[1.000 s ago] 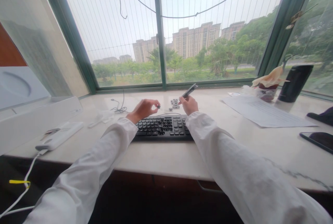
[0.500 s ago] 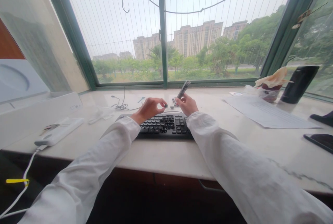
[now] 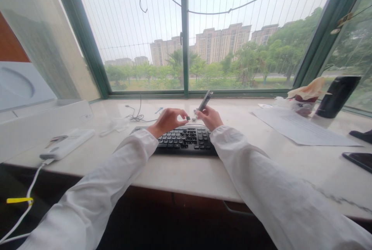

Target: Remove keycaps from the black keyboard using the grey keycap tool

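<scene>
A black keyboard [image 3: 186, 141] lies on the pale stone sill in front of me. Above its far edge my left hand [image 3: 168, 120] pinches a small dark keycap [image 3: 188, 118] between thumb and fingers. My right hand [image 3: 210, 117] is closed around a slim dark and silver tool [image 3: 205, 101] that points up and away. The two hands nearly touch at the keycap. A few loose keycaps lie behind the keyboard, mostly hidden by my hands.
A white power bank [image 3: 66, 144] with a cable lies at the left, and a thin tangled cable [image 3: 135, 117] near the window. At the right are a paper sheet [image 3: 302, 128], a black cylinder [image 3: 337, 95], a dish with something beige [image 3: 308, 95] and a phone [image 3: 359, 160].
My left hand has carried the keycap to the right until it meets my right hand. The tool in my right hand has tilted more upright.
</scene>
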Demonstrator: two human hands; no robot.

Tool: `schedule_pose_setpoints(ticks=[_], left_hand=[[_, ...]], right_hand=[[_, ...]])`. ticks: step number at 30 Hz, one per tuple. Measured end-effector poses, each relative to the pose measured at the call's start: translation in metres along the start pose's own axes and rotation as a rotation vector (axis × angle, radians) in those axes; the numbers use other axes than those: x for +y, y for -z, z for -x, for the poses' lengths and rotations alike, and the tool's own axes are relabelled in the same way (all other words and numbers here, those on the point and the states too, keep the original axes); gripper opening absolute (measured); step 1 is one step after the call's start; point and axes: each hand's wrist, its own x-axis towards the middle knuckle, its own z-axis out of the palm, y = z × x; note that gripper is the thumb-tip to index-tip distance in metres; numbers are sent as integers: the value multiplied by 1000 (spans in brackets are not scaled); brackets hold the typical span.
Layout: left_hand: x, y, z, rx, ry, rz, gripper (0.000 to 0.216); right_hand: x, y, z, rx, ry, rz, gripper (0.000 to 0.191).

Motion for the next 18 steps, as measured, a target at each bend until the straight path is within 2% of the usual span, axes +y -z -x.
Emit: schedule_pose_setpoints(ticks=[4, 10, 13, 18], left_hand=[[-1, 0, 1, -1, 26, -59, 11], [-7, 2, 2, -24, 111, -130, 15], [-11, 2, 3, -61, 155, -135, 19], [-16, -2, 2, -108, 268, -69, 24]], right_hand=[[3, 8, -4, 128, -40, 1, 22], [19, 29, -19, 390, -269, -63, 25], [27, 32, -23, 423, -334, -26, 24], [31, 28, -23, 403, -322, 35, 22]])
